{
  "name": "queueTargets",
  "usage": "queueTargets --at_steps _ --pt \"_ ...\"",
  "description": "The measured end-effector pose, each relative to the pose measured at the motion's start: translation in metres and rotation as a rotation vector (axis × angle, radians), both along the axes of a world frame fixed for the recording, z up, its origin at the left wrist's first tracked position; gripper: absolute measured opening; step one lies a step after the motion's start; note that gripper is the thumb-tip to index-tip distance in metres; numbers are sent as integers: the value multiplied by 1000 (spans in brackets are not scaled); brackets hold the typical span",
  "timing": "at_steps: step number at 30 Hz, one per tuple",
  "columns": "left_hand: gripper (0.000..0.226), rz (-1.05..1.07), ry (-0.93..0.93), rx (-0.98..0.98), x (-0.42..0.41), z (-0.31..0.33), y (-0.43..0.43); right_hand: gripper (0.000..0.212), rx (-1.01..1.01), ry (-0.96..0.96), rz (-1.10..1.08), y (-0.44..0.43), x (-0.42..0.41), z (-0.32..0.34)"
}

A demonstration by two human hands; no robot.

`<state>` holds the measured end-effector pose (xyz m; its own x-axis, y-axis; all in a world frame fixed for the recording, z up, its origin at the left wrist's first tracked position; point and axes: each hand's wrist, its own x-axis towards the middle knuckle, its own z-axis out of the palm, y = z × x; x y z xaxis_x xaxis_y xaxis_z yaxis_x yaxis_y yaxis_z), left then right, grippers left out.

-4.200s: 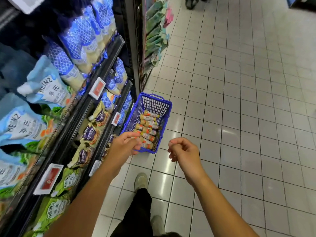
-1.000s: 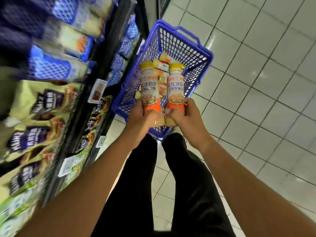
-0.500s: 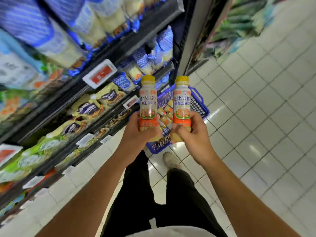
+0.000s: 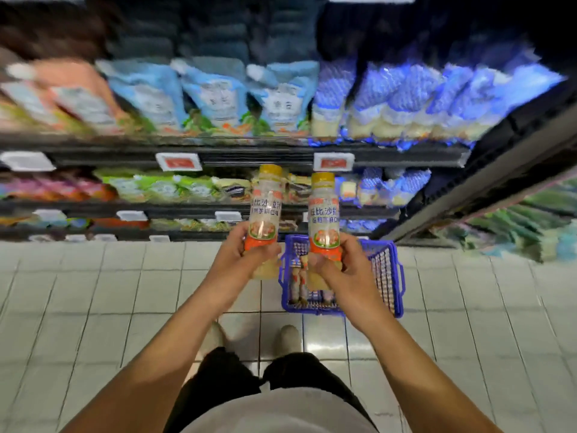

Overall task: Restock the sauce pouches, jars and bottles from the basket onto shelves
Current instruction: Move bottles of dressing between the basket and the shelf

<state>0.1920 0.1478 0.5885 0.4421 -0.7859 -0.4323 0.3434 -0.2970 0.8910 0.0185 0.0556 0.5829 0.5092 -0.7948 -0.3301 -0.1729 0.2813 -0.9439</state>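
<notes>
My left hand [image 4: 240, 260] grips the lower part of an upright dressing bottle [image 4: 267, 207] with a yellow cap and an orange band. My right hand [image 4: 340, 270] grips a second matching bottle [image 4: 324, 214], also upright, just to the right of the first. Both bottles are held above the tiled floor in front of the shelves. Behind and below my right hand, a blue plastic basket [image 4: 390, 276] stands on the floor with more bottles lying inside, partly hidden by my hand.
Facing me are dark shelves [image 4: 249, 151] packed with blue, white and green sauce pouches [image 4: 218, 98], with red price tags [image 4: 178, 161] on the rails. A shelving upright [image 4: 499, 182] runs diagonally at the right. My shoes [image 4: 288, 337] stand on white floor tiles.
I have turned to face the shelves head-on, so the rails now run level. Both hands still hold their bottles upright, a little further apart. The basket now lies behind my right hand.
</notes>
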Motion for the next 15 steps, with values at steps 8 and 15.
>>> queueTargets --at_steps 8,15 --pt "56 392 -12 -43 43 17 117 30 4 -17 331 65 80 17" --pt "48 648 -19 -74 70 25 227 38 16 -32 573 146 147 35"
